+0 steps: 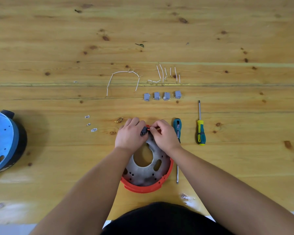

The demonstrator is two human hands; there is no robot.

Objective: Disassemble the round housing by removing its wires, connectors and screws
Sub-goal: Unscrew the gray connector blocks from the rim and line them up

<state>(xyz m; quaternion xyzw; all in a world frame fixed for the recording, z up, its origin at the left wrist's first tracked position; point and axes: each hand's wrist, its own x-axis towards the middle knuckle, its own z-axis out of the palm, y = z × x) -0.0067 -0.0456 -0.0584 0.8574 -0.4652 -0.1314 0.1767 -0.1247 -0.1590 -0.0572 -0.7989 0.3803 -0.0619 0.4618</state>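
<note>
At the desk's left edge sits a blue reel [2,141], set aside. Right of it lie three small clips [90,123], loose on the wood, and further back a fourth one [75,81]. Toward the middle of the desk lies a long bent wire [120,77], then a bunch of short wires [166,75], and in front of those a row of four grey connectors [162,96]. So I judge most of the wiring and connectors are already out.

The housing [147,173] lies near the front edge, directly before me, its red rim around a grey plate with a round hole. My left hand [130,134] curls its fingers around a small black part [144,132] at the housing's far rim; my right hand [163,133] pinches something orange just beside it, fingertips clamped together. This looks like one of the last fittings to pull. Whether screws remain I cannot tell.

Right of the housing lies a teal screwdriver [177,131], partly under my right arm, then a yellow screwdriver [201,131].

The desk [244,39] is knotty varnished pine boards; past its front edge a pale floor shows.
</note>
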